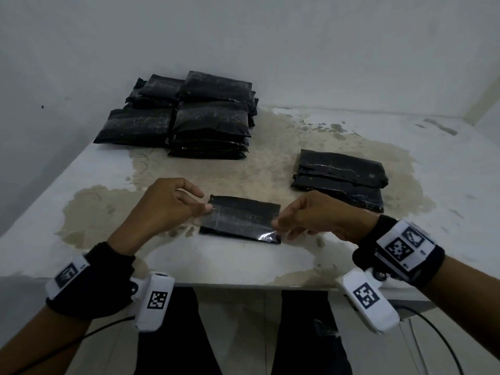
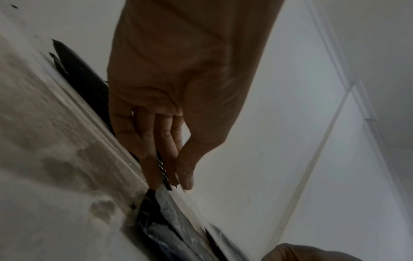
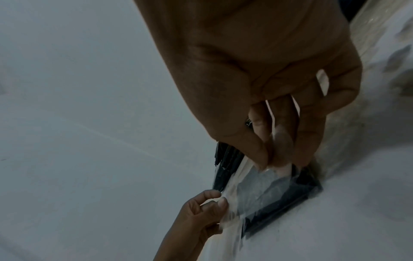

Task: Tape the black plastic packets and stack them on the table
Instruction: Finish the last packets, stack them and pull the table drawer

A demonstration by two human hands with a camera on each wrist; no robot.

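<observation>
- At the near edge of the stained white table (image 1: 338, 269), the left hand (image 1: 165, 204) and right hand (image 1: 311, 216) each pinch one end of a clear strip of tape (image 1: 240, 216) stretched across a flat black plastic packet (image 1: 243, 205).
- The packet lies between the hands, thin and glossy; it probably handles light, limp and slippery, best gripped at its edges.
- Beyond, a large pile of black packets (image 1: 213, 117) sits at the far left; a small stack of black packets (image 1: 341, 177) sits right.
</observation>
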